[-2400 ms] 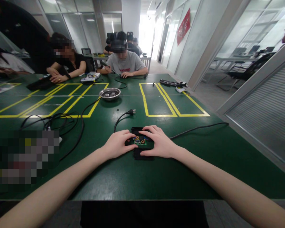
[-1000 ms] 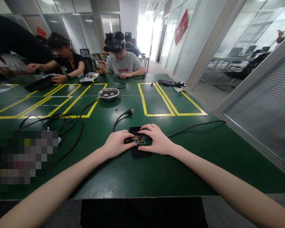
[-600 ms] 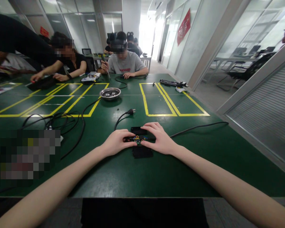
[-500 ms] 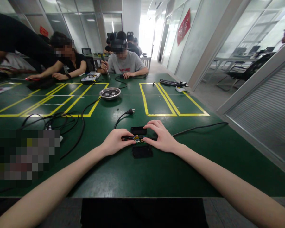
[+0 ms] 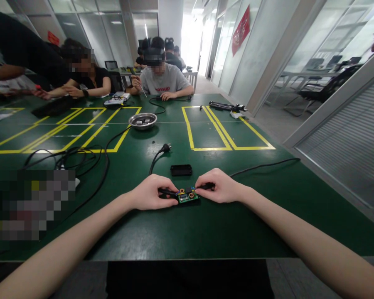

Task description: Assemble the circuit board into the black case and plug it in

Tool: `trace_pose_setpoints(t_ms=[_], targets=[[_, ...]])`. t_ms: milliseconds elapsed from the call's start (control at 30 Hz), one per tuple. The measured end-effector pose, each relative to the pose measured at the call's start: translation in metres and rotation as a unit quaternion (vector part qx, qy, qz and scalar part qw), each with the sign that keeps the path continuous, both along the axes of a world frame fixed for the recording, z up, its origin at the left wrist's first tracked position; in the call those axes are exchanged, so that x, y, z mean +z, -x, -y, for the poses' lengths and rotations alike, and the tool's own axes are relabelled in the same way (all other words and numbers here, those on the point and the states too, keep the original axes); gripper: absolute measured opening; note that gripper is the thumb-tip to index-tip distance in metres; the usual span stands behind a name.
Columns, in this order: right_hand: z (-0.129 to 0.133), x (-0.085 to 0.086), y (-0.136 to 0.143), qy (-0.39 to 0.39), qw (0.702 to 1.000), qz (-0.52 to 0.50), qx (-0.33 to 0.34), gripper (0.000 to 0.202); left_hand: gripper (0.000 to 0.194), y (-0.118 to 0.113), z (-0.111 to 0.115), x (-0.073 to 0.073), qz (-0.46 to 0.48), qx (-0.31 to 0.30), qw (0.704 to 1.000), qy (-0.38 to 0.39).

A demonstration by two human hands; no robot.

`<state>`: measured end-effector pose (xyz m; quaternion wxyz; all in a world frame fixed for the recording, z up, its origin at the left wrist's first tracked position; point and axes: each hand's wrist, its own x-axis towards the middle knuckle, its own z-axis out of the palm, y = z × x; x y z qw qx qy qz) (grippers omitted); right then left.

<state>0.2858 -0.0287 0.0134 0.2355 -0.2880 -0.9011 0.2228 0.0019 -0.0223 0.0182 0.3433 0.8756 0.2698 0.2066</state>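
We have the green circuit board (image 5: 188,198) low between our hands, at the near middle of the worktop (image 5: 149,238), component side up, its 2 copper-wound coils showing. Our left hand (image 5: 152,193) has its grip closed on the black cable end (image 5: 167,192), thumb and finger reaching the board's left edge. Our right hand (image 5: 220,187) pinches the opposite cable end (image 5: 208,186) by the blue wires (image 5: 193,188), just beside the board's right edge.

As we judge it, the step in hand is steadying and lining up the board over the black lower shell (image 5: 198,202), whose edge shows beneath it; we cannot tell whether the board is seated. Such handling calls for a light, level hold at both ends, since a tug on either cable could strain the thin wires or tilt the board.

The other black shell (image 5: 181,170) lies just beyond the board, apart from our fingers. Past our left hand, the cable with the black plug (image 5: 166,148) curves up, and the right-hand cable (image 5: 264,165) trails off to the right; their stiffness could pull the board askew. Farther off sit a steel bowl (image 5: 143,127) with small metal parts, yellow tape outlines (image 5: 212,149) and coiled cables (image 5: 77,154). Across the worktop, a person in a grey shirt (image 5: 165,79) holds a screwdriver.
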Motion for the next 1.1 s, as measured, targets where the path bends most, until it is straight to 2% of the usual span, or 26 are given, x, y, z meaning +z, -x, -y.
trace_pose_setpoints(t_ms=[167, 333, 500, 600, 800, 933, 1100], targets=[[0.003, 0.001, 0.001, -0.07, 0.997, 0.036, -0.008, 0.021, 0.042, -0.001, 0.001, -0.005, -0.029, 0.006, 0.997, -0.067], [0.006, -0.002, 0.004, -0.14, 0.989, 0.052, -0.007, 0.024, 0.034, 0.0, 0.0, -0.007, -0.058, 0.019, 0.992, -0.115], [0.01, -0.004, 0.009, -0.191, 0.979, 0.066, -0.003, 0.025, 0.043, 0.0, 0.0, -0.007, -0.075, 0.027, 0.989, -0.127], [0.011, -0.003, 0.011, -0.193, 0.977, 0.085, -0.01, 0.026, 0.035, -0.002, 0.001, -0.005, -0.085, 0.036, 0.988, -0.127], [0.011, -0.001, 0.012, -0.179, 0.978, 0.111, -0.015, 0.027, 0.039, -0.005, 0.003, -0.007, -0.107, 0.075, 0.982, -0.137], [0.01, 0.0, 0.013, -0.157, 0.981, 0.111, -0.036, 0.024, 0.046, -0.001, -0.001, -0.007, -0.088, 0.049, 0.987, -0.125], [0.008, 0.001, 0.01, -0.136, 0.985, 0.097, -0.04, 0.019, 0.016, 0.007, -0.006, -0.003, -0.046, 0.02, 0.995, -0.089]])
